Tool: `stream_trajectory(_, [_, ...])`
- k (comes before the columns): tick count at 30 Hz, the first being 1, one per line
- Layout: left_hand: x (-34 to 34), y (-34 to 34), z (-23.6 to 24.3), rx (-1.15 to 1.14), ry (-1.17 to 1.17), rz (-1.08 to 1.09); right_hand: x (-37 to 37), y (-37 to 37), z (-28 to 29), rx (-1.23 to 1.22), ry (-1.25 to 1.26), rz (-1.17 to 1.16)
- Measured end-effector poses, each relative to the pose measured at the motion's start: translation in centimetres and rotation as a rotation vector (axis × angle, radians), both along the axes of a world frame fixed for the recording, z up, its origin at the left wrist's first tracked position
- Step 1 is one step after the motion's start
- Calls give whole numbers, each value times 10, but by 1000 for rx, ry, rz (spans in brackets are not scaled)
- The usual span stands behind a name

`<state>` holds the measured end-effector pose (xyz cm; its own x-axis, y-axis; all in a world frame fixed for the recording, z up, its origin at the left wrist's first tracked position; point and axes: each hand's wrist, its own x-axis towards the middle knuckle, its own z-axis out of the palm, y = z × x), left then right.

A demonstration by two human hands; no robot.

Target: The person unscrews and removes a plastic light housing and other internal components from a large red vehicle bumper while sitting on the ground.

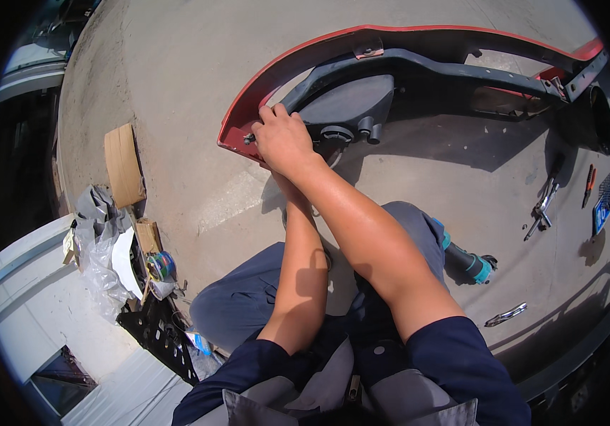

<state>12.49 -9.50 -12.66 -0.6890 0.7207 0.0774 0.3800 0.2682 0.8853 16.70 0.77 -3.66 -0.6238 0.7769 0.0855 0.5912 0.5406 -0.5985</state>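
Observation:
A red car bumper (404, 28) lies on the concrete ground ahead, with its inner side toward me. A dark bar (362, 65) and a grey-black reservoir-like part (351, 101) with a round cap run along that side. At the bumper's left end, my right hand (284, 140) is closed, with its fingers curled over the inner edge. A small bolt-like piece (249, 138) sits beside these fingers. My left forearm (303, 273) reaches up beneath the right one. The left hand's fingers are hidden behind my right hand and the bumper's end.
Right of my knee lies a teal-and-black power tool (472, 263). Beyond it are a ratchet-like tool (543, 206), an orange-handled tool (589, 184) and a blue pack (605, 206). A silver tool (505, 314) lies nearer. Cardboard (124, 163), plastic sheeting (99, 248) and white panels (56, 305) occupy the left.

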Motion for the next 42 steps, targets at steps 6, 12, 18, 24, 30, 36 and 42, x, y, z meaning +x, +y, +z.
stream_trajectory(6, [6,-63,-37,-100,-124,124,8,4,-2,19,40,97])
stream_trajectory(12, [-47,-1,76,299,24,391,27,23,-16,149,63,149])
stream_trajectory(18, [-101,109,155,-357,224,-383,18,11,6,169,246,238])
stream_trajectory(24, [-88,138,134,-598,266,-563,48,24,21,105,219,320])
stream_trajectory(30, [-95,129,130,-663,263,-560,179,12,13,-988,326,385])
stream_trajectory(36, [-91,128,109,-739,83,-476,188,-139,-170,-740,-339,641])
stream_trajectory(42, [-99,126,112,-630,459,-545,171,-196,-212,-787,-430,797])
